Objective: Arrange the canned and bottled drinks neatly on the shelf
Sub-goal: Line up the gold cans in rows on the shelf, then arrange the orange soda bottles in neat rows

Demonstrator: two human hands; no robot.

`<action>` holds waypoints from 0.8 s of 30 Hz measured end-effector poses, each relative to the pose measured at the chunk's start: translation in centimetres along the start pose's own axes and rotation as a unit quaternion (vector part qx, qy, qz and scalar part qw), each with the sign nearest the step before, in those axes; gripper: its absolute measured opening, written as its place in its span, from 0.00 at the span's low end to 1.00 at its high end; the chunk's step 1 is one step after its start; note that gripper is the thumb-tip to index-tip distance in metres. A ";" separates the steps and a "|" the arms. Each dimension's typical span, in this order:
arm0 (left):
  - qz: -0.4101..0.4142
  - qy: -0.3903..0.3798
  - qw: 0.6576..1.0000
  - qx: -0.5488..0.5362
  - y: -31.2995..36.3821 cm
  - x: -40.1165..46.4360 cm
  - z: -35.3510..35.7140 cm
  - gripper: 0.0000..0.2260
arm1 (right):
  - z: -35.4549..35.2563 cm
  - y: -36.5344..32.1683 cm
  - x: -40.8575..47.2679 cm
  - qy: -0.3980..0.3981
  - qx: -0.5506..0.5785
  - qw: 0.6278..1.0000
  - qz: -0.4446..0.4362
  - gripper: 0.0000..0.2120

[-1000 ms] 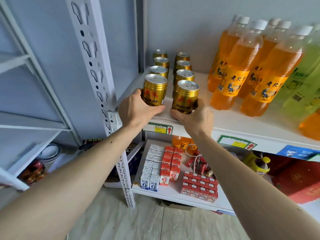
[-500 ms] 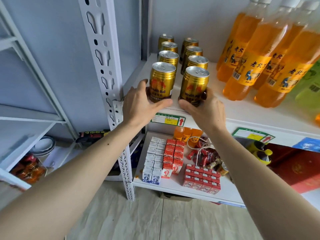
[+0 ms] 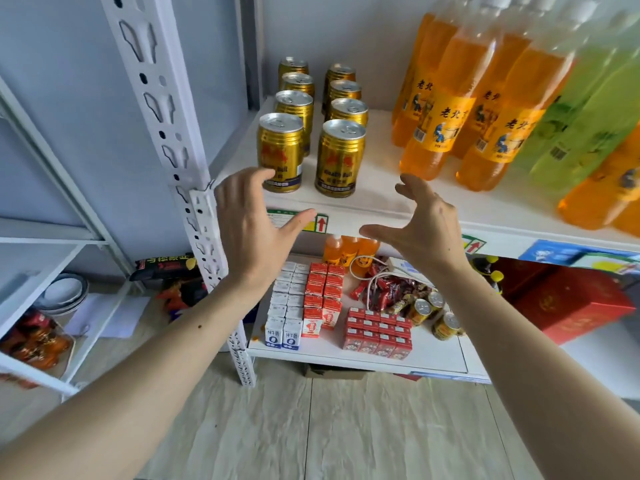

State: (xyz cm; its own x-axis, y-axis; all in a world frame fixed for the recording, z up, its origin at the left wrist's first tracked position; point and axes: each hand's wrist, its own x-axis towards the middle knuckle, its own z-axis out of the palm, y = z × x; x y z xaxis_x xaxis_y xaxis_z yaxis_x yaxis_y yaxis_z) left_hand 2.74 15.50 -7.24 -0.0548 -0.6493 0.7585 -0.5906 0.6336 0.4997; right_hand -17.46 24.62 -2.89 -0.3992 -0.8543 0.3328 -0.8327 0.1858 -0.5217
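Observation:
Two rows of gold cans stand on the white upper shelf [image 3: 388,199], with the front left can [image 3: 280,154] and the front right can [image 3: 339,159] upright near the shelf's front edge. Orange bottles [image 3: 436,109] and green bottles [image 3: 585,109] stand to their right. My left hand [image 3: 254,230] hovers in front of and below the front left can, fingers spread, holding nothing. My right hand [image 3: 420,226] hovers to the right of the front right can, also spread and free of it.
A perforated white upright post [image 3: 194,188] stands just left of my left hand. The lower shelf [image 3: 363,358] holds small milk cartons [image 3: 287,306], red cartons [image 3: 377,336], snack packets and a few loose gold cans [image 3: 436,315]. A red box [image 3: 568,303] sits lower right.
Both hands have let go of the two front gold cans and pulled back toward me with fingers spread. The cans stay standing on the shelf.

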 end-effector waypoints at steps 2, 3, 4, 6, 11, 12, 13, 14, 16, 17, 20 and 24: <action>0.030 -0.009 0.999 -0.022 2.4 -0.8 1.1 0.27 | -2.4 2.2 -0.8 0.009 -0.026 1.000 0.011 0.45; 0.050 -0.025 0.998 -0.032 3.7 -1.1 1.8 0.24 | -3.5 3.5 -1.1 0.011 -0.037 0.999 0.019 0.44; 0.068 -0.045 0.996 -0.040 5.1 -1.4 2.6 0.23 | -4.7 4.9 -1.4 0.013 -0.046 0.998 0.028 0.43; 0.095 -0.092 0.990 -0.054 7.6 -1.5 4.3 0.19 | -6.5 7.4 -1.8 0.015 -0.061 0.997 0.046 0.42; 0.103 -0.244 0.963 -0.044 12.2 -1.4 8.1 0.20 | -9.1 12.8 -1.4 0.000 -0.085 0.995 0.042 0.36; 0.098 -0.262 0.959 -0.035 12.6 -1.4 8.9 0.21 | -9.2 13.6 -1.1 -0.005 -0.086 0.996 0.035 0.35; 0.092 -0.272 0.957 -0.027 13.0 -1.4 9.6 0.22 | -9.2 14.2 -0.8 -0.009 -0.084 0.996 0.027 0.33; 0.085 -0.276 0.957 -0.020 13.2 -1.5 10.2 0.22 | -9.1 14.7 -0.5 -0.009 -0.079 0.997 0.022 0.31; 0.070 -0.262 0.963 -0.006 13.3 -1.3 10.9 0.20 | -8.7 15.4 0.1 0.007 -0.066 0.998 0.009 0.28; 0.064 -0.252 0.966 0.002 13.4 -1.3 11.1 0.19 | -8.5 15.7 0.4 0.017 -0.060 0.998 0.003 0.27; 0.049 -0.238 0.970 0.009 13.7 -1.2 11.0 0.18 | -8.3 16.1 0.9 0.029 -0.051 0.998 -0.002 0.25; 0.042 -0.253 0.967 0.007 14.1 -1.0 10.5 0.18 | -8.3 16.5 0.9 0.020 -0.049 0.998 -0.015 0.26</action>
State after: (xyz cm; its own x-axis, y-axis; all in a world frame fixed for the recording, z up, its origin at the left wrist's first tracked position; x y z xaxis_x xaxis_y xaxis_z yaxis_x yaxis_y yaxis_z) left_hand -13.97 20.66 -5.35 -0.4874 -0.7208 0.4929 -0.5781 0.6894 0.4366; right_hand -34.72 30.92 -4.70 -0.3868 -0.8409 0.3785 -0.8772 0.2089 -0.4324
